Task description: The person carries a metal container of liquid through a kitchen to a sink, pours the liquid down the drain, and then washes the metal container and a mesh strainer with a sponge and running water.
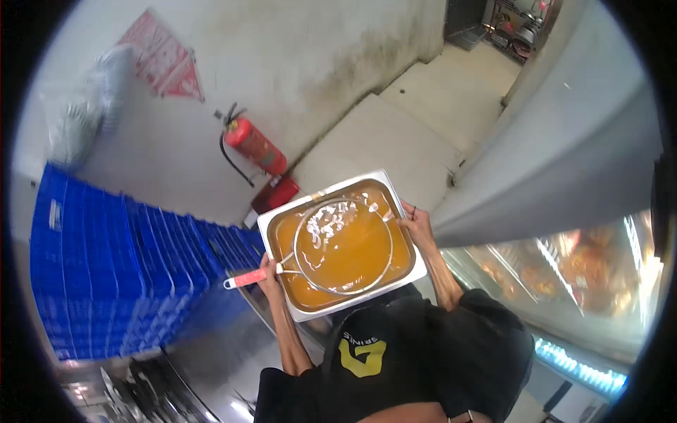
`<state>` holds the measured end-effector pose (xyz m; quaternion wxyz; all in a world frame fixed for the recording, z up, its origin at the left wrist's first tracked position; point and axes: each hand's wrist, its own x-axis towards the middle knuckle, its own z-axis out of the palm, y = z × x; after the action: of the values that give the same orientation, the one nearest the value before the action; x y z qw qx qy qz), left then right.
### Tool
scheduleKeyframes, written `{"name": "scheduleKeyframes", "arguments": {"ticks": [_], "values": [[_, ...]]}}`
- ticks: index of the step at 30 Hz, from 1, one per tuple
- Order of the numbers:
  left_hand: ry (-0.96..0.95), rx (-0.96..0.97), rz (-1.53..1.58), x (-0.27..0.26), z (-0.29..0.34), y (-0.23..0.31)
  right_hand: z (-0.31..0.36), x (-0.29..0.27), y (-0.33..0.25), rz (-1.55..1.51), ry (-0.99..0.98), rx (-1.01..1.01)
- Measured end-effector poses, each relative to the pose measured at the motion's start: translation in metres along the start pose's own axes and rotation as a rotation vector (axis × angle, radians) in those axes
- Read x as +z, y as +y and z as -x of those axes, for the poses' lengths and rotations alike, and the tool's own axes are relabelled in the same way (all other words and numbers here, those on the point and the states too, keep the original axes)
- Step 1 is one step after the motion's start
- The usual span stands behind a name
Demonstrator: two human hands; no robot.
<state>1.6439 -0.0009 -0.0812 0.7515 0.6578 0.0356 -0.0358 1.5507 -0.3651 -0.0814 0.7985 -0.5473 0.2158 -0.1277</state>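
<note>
A rectangular metal pan [308, 314] with a pale, wide rim is held in front of my body. Orange-brown liquid [403, 255] fills much of it and reflects bright light. Across the pan lies a round strainer [248, 278], its wire hoop over the liquid and its pink-red handle sticking out past the left side. My left hand [269, 279] is closed on the pan's left edge, against the strainer handle. At the right edge, my right hand [417, 227] grips the rim with the thumb on top. The fingers under the pan are hidden.
Tall stacks of blue plastic crates [106, 261] stand at the left. Beyond the pan, a red fire extinguisher [255, 145] is by the wall. A lit glass display case [557, 275] is on the right. The floor [395, 134] leads to a doorway with shelved cookware [520, 32].
</note>
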Motion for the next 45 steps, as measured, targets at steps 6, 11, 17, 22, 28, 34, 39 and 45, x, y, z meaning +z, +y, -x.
{"name": "scheduleKeyframes", "arguments": {"ticks": [6, 11, 17, 22, 28, 34, 39, 45], "values": [[-0.112, -0.059, -0.042, 0.064, -0.161, -0.005, -0.104, 0.016, -0.013, -0.126, 0.138, -0.007], [-0.290, -0.012, -0.068, 0.148, -0.320, -0.001, -0.216, 0.012, -0.044, -0.028, 0.281, -0.088], [-0.446, -0.131, -0.126, 0.255, -0.365, -0.018, -0.248, -0.051, -0.027, 0.098, 0.511, -0.141], [-0.659, -0.154, -0.144, 0.366, -0.463, -0.026, -0.324, -0.080, -0.059, 0.046, 0.719, -0.101], [-0.730, -0.106, -0.191, 0.552, -0.587, -0.043, -0.464, -0.158, -0.095, 0.061, 0.854, -0.126], [-0.907, -0.152, -0.101, 0.697, -0.626, -0.070, -0.556, -0.247, -0.118, 0.286, 1.009, -0.138], [-0.978, -0.135, -0.099, 0.827, -0.665, -0.084, -0.634, -0.310, -0.224, -0.043, 0.991, -0.133], [-1.021, -0.165, -0.017, 1.016, -0.693, -0.136, -0.727, -0.454, -0.250, 0.196, 1.021, -0.195]]}}
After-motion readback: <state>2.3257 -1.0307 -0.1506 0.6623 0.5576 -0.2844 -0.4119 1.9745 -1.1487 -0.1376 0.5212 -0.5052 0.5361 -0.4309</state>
